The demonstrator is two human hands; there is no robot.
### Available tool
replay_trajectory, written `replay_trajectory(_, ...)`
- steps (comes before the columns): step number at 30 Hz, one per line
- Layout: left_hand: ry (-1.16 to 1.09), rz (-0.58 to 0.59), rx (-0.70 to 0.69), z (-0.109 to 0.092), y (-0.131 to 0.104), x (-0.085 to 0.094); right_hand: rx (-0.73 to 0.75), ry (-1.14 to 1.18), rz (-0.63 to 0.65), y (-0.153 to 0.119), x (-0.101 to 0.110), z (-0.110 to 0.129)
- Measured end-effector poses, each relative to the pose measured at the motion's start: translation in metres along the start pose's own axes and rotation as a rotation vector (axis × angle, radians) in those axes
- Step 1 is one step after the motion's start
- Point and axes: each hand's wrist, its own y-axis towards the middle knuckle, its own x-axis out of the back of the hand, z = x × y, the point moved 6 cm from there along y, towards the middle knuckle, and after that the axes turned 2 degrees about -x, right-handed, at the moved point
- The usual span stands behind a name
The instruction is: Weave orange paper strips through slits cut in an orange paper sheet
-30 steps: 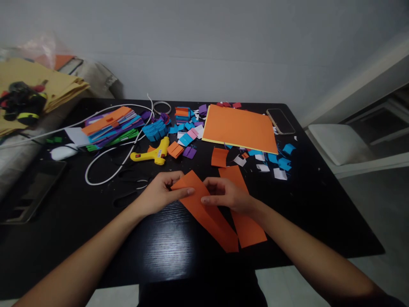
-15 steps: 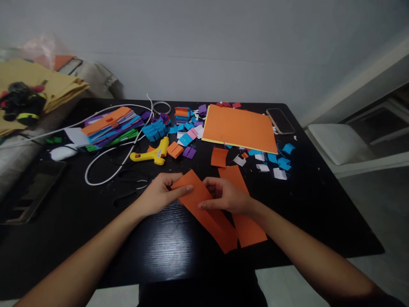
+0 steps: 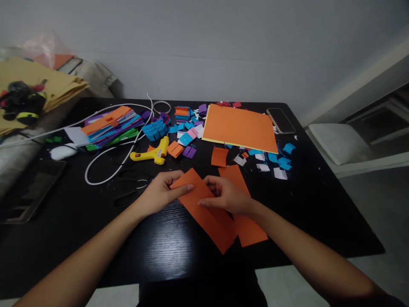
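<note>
A long orange paper strip (image 3: 204, 209) slants between my hands above the table's front part. My left hand (image 3: 164, 192) pinches its upper left end, thumb on top and fingers underneath. My right hand (image 3: 225, 196) grips the strip's right edge near the middle, its thumb lying on the paper. Under my right hand and wrist, a second orange strip (image 3: 251, 230) rests on the table, partly covered. A small orange paper piece (image 3: 219, 157) lies just beyond. Black-handled scissors (image 3: 126, 199) lie beside my left wrist, partly hidden by it.
Orange sheets (image 3: 241, 128) lie at the back, with blue and white paper scraps (image 3: 281, 172) around them. A yellow glue gun (image 3: 151, 154), a white cable (image 3: 87, 170) and stacked coloured strips (image 3: 110, 125) occupy the left. A phone (image 3: 280, 120) sits back right, a tablet (image 3: 32, 192) far left.
The held strip has shifted and tilted very slightly, its lower end a little to the left. Both hands keep their grip in nearly the same place.
</note>
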Motion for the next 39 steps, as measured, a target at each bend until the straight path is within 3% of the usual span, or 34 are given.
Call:
replay_trajectory(13,0.053,-0.024,-0.068,-0.006,0.001,0.001,0.019,-0.060,-0.037,0.001,0.002,0.001)
replay_trajectory(21,0.029,-0.065,-0.089,-0.006,0.001,0.003,0.045,-0.045,0.014,0.002,0.001,0.000)
replay_trajectory(34,0.104,-0.389,-0.212,-0.019,-0.003,0.026,0.070,-0.053,0.056,0.001,0.000,0.001)
replay_trajectory(39,0.069,-0.453,-0.211,-0.019,-0.004,0.030,0.059,-0.045,0.061,0.002,0.001,-0.001)
